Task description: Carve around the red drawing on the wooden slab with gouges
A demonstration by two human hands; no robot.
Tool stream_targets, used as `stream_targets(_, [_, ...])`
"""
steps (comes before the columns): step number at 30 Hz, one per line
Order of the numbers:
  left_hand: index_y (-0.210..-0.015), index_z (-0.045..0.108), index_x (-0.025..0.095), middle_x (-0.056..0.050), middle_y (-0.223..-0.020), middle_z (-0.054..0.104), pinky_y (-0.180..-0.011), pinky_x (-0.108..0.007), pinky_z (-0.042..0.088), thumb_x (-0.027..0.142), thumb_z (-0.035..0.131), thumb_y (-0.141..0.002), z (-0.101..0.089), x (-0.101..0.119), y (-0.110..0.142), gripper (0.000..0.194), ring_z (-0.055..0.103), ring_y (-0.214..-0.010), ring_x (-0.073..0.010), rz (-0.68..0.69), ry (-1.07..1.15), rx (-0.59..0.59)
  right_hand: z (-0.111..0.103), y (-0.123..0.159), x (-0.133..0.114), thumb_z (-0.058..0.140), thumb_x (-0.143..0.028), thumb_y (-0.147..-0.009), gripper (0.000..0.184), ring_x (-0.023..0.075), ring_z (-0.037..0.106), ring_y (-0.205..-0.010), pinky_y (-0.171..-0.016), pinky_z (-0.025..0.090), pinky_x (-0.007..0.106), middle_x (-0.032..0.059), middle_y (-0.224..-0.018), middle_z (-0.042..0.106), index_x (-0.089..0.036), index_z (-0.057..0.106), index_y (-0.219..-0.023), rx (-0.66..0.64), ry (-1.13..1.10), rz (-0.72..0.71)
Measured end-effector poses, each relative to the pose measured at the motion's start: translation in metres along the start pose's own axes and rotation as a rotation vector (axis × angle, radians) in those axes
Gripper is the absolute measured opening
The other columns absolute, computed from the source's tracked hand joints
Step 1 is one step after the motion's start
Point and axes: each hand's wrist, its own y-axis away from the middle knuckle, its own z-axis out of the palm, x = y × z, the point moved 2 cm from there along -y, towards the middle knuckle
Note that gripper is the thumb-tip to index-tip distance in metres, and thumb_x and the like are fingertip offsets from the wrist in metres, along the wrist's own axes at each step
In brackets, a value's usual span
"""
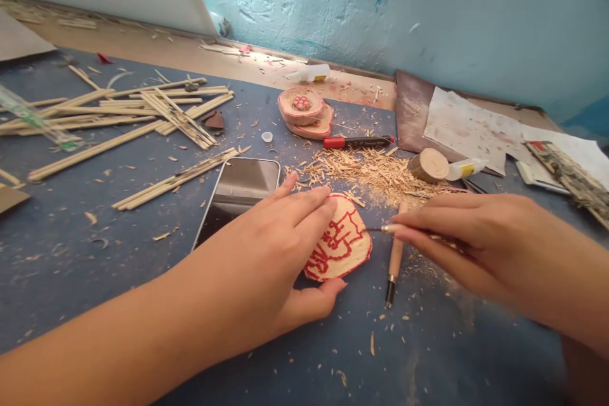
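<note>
The wood slice [359, 250], its pale face drawn over in red lines, lay flat beneath the left hand's [266, 254] fingers, its right side uncovered. Those fingers were close together apart from an outer one angled away, with the thumb spread wide along the near edge. The right hand's [480, 254] thumb and forefinger pinched a slender metal-tipped tool [386, 228] close to its working end, its tip at the slice's right edge; how the remaining fingers gripped could not be told. Good control seemed to call for firm pressure on the slice, short shallow strokes along the red lines, and left fingertips kept out of the tip's path, since it pointed towards them.

A wooden-handled tool [396, 257] lay just below the right fingertips; shavings [352, 168] and a red-capped marker [359, 141] lay beyond the left ones. The marker's print and the glue bottle's [466, 169] yellow label were too small to read.
</note>
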Motion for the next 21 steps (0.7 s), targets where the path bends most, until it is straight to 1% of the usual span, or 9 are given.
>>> stream_targets(2, [-0.167, 0.080, -0.006, -0.031, -0.173, 0.083, -0.151, -0.066, 0.053, 0.033, 0.085, -0.105, -0.002, 0.001, 0.000, 0.074, 0.081, -0.166, -0.0471, -0.009, 0.024, -0.013, -0.001, 0.002, 0.005, 0.062, -0.043, -0.136, 0.036, 0.0275, 0.092, -0.084, -0.071, 0.064, 0.043, 0.0076, -0.112, 0.099, -0.027, 0.094, -0.132, 0.042, 0.013, -0.005])
stream_targets(4, [-0.171, 0.079, -0.004, -0.029, -0.177, 0.081, -0.154, -0.062, 0.048, 0.031, 0.081, -0.103, -0.002, 0.000, 0.002, 0.076, 0.078, -0.171, -0.0443, -0.024, 0.066, -0.035, -0.003, 0.004, 0.009, 0.061, -0.042, -0.138, 0.033, 0.0226, 0.093, -0.083, -0.072, 0.066, 0.038, 0.0031, -0.113, 0.100, -0.029, 0.091, -0.134, 0.028, -0.021, -0.039])
stream_targets(6, [-0.175, 0.077, 0.001, -0.024, -0.184, 0.077, -0.157, -0.056, 0.041, 0.031, 0.077, -0.104, 0.001, -0.003, 0.007, 0.078, 0.073, -0.177, -0.0390, -0.040, 0.109, -0.053, -0.005, 0.005, 0.010, 0.059, -0.042, -0.139, 0.031, 0.0183, 0.094, -0.084, -0.073, 0.067, 0.033, -0.0010, -0.116, 0.101, -0.032, 0.088, -0.136, 0.004, -0.061, -0.063])
stream_targets(8, [-0.181, 0.073, 0.007, -0.019, -0.193, 0.070, -0.160, -0.049, 0.034, 0.031, 0.074, -0.106, 0.006, -0.006, 0.013, 0.079, 0.066, -0.183, -0.0324, -0.050, 0.145, -0.052, -0.006, 0.007, 0.010, 0.062, -0.042, -0.138, 0.025, 0.0162, 0.095, -0.089, -0.074, 0.067, 0.030, -0.0032, -0.125, 0.101, -0.035, 0.086, -0.140, 0.001, -0.091, -0.065])
stream_targets(10, [-0.187, 0.069, 0.012, -0.014, -0.200, 0.064, -0.160, -0.044, 0.030, 0.032, 0.072, -0.107, 0.010, -0.009, 0.017, 0.083, 0.060, -0.188, -0.0277, -0.047, 0.174, -0.029, -0.006, 0.008, 0.006, 0.062, -0.042, -0.138, 0.022, 0.0139, 0.093, -0.089, -0.073, 0.065, 0.028, -0.0058, -0.124, 0.100, -0.039, 0.084, -0.144, -0.005, -0.127, -0.059])
stream_targets(12, [-0.189, 0.067, 0.013, -0.013, -0.200, 0.063, -0.160, -0.043, 0.029, 0.035, 0.073, -0.106, 0.012, -0.010, 0.017, 0.086, 0.058, -0.189, -0.0279, -0.043, 0.185, -0.032, -0.003, 0.009, 0.001, 0.061, -0.041, -0.139, 0.023, 0.0129, 0.089, -0.085, -0.073, 0.063, 0.028, -0.0069, -0.112, 0.096, -0.040, 0.084, -0.144, -0.023, -0.168, -0.053])
stream_targets(14, [-0.187, 0.069, 0.009, -0.014, -0.197, 0.066, -0.158, -0.045, 0.033, 0.035, 0.074, -0.105, 0.010, -0.009, 0.014, 0.085, 0.059, -0.188, -0.0309, -0.039, 0.173, -0.078, 0.002, 0.008, -0.005, 0.058, -0.040, -0.139, 0.027, 0.0135, 0.086, -0.085, -0.074, 0.061, 0.030, -0.0061, -0.105, 0.092, -0.039, 0.084, -0.142, -0.053, -0.206, -0.050])
stream_targets(17, [-0.184, 0.071, 0.005, -0.018, -0.194, 0.068, -0.156, -0.047, 0.041, 0.032, 0.075, -0.106, 0.004, -0.007, 0.009, 0.083, 0.062, -0.185, -0.0348, -0.035, 0.151, -0.120, 0.006, 0.006, -0.010, 0.056, -0.036, -0.140, 0.029, 0.0144, 0.089, -0.093, -0.077, 0.064, 0.030, -0.0030, -0.114, 0.093, -0.037, 0.085, -0.145, -0.086, -0.234, -0.072])
stream_targets(21, [-0.186, 0.069, 0.006, -0.018, -0.196, 0.065, -0.154, -0.045, 0.045, 0.034, 0.077, -0.105, -0.001, -0.007, 0.007, 0.086, 0.065, -0.183, -0.0353, -0.034, 0.160, -0.115, 0.006, 0.003, -0.009, 0.060, -0.035, -0.139, 0.025, 0.0114, 0.091, -0.094, -0.079, 0.065, 0.025, -0.0061, -0.114, 0.095, -0.035, 0.084, -0.144, -0.068, -0.209, -0.121])
